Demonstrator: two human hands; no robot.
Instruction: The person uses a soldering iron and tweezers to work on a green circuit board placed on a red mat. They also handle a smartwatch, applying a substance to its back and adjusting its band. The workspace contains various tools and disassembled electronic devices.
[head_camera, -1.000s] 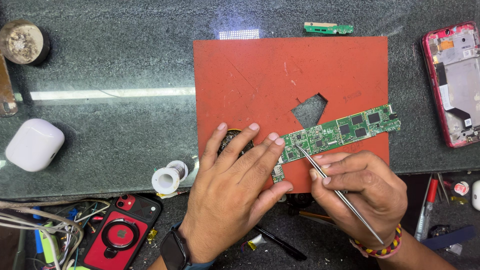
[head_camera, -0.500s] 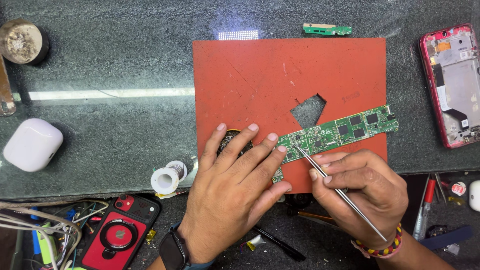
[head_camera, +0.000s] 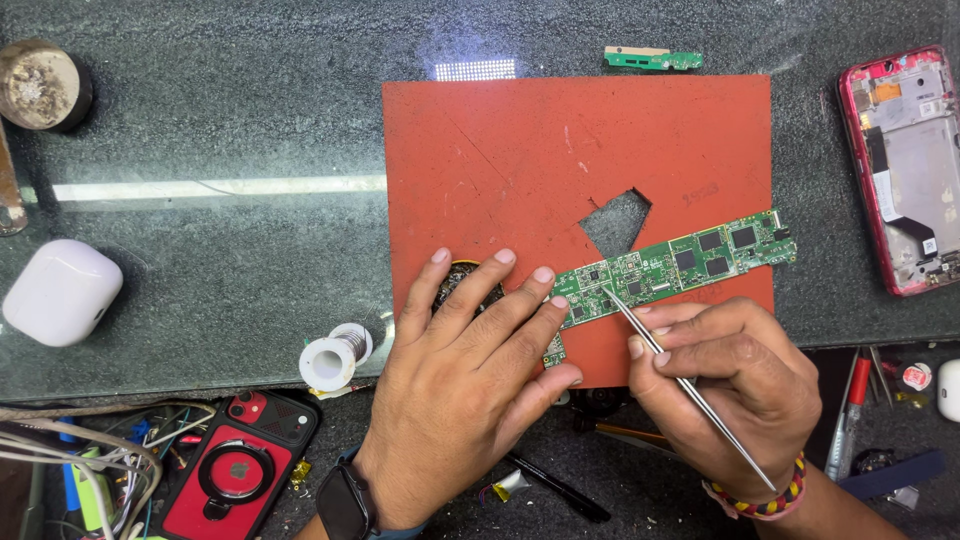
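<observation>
My left hand (head_camera: 465, 385) lies palm down with the fingers spread and stretched forward, fingertips (head_camera: 545, 276) pressed flat, a dark watch on the wrist. My right hand (head_camera: 735, 385) is curled in a pen-style pinch, thumb and forefinger closed together, its knuckles turned up. A beaded band circles that wrist.

Looked straight down from head height, close over a dark stone worktop (head_camera: 230, 110), near edge toward the bottom of frame. Took in one view only, so shared nothing with another. Centred on a red mat (head_camera: 560, 150), with the left hand (head_camera: 460, 385) and right hand (head_camera: 735, 385) entering from below, forearms cut off at the lower border.
</observation>
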